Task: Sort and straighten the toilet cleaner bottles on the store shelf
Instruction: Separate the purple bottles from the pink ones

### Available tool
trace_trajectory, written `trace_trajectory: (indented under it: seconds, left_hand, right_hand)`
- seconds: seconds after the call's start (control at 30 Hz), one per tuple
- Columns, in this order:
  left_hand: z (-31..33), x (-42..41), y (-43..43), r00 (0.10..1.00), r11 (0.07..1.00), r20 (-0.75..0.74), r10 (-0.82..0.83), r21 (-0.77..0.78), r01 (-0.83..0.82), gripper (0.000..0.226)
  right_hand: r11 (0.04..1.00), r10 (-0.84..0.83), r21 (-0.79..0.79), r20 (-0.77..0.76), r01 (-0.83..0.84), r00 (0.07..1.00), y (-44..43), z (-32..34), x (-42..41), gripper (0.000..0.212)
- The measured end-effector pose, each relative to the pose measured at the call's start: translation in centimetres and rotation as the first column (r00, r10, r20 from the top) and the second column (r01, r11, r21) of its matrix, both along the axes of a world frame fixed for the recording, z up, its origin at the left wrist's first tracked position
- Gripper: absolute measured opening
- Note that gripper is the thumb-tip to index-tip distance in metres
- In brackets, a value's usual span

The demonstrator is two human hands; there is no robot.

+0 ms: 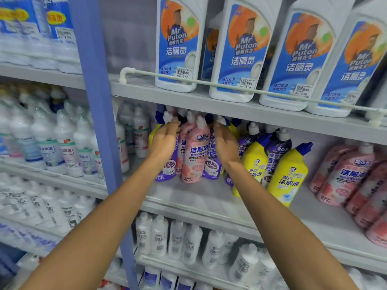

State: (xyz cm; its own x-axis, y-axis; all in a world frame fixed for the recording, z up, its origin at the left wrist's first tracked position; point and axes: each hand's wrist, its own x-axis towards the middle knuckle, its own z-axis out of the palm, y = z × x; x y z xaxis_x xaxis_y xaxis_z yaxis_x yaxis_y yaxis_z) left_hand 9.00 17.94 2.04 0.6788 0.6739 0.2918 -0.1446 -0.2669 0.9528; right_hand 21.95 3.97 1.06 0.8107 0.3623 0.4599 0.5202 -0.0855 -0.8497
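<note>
Our left hand (165, 140), right hand (225, 144), fingers nearly straight against purple bottles (211, 166) flanking a pink bottle (195, 158), grey store shelf (188, 192)

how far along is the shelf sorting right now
Early. Done: pink bottles grouped at the right. In hand: left hand and right hand flank the mixed pink-and-purple cluster. To do: purple bottles stand among the yellow bottles.

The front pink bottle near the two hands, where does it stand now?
In the head view the pink bottle stands centre on the middle shelf, between the left hand and the right hand.
</note>
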Motion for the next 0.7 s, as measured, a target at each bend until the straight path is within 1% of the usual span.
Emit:
trace_trajectory:
  seconds: [0.07, 0.13, 0.2, 0.27, 0.37, 0.47, 0.57, 0.63, 0.7]
  left_hand:
    - [1.2, 1.8, 0.3, 1.0, 1.0, -0.026, -0.014, -0.01, 0.014, 0.03]
    - [2.5, 3.3, 0.0, 0.999, 0.999, -0.047, 0.007, -0.035, -0.009, 0.033]
    - [2.9, 4.7, -0.5, 0.996, 1.0, -0.082, 0.023, 0.006, -0.022, 0.035]
    - [3.0, 6.0, -0.6, 0.997, 0.999, -0.077, 0.025, 0.035, -0.022, 0.028]
    - [2.8, 7.6, -0.4, 0.993, 0.996, -0.117, -0.003, 0.091, 0.014, 0.02]
    - [2.3, 8.8, 0.2, 0.988, 0.987, -0.155, 0.025, 0.164, 0.0, 0.027]
    - [2.3, 8.9, -0.4, 0.977, 0.955, -0.162, 0.137, 0.284, -0.086, 0.028]
    - [2.4, 8.6, -1.4, 0.972, 0.914, -0.157, 0.173, 0.393, -0.099, 0.032]
    - [2.0, 8.5, -2.0, 0.977, 0.885, -0.128, 0.171, 0.455, -0.096, 0.023]
  right_hand:
    - [0.998, 0.048, -0.037, 0.066, -0.046, 0.997, 1.1, 0.6, 0.8, 0.031]
    - [0.994, 0.089, -0.081, 0.113, -0.08, 0.99, 2.2, 0.7, 1.4, 0.033]
    - [0.986, 0.093, -0.151, 0.164, -0.068, 0.982, 3.0, 0.3, 1.8, 0.039]
    - [0.984, 0.07, -0.175, 0.24, -0.028, 0.968, 3.3, -0.4, 2.0, 0.044]
    - [0.998, 0.037, -0.054, 0.279, -0.023, 0.96, 2.7, -0.7, 2.3, 0.036]
    - [1.0, 0.022, 0.003, 0.251, -0.024, 0.968, 1.2, -0.9, 2.8, 0.023]
    - [1.0, 0.012, 0.02, 0.247, -0.017, 0.969, -0.7, -1.1, 3.0, 0.03]
    - [0.999, 0.016, 0.033, 0.237, -0.024, 0.971, -2.0, -1.1, 2.9, 0.027]
    - [0.999, -0.013, 0.045, 0.234, 0.002, 0.972, -3.3, -0.9, 2.7, 0.027]
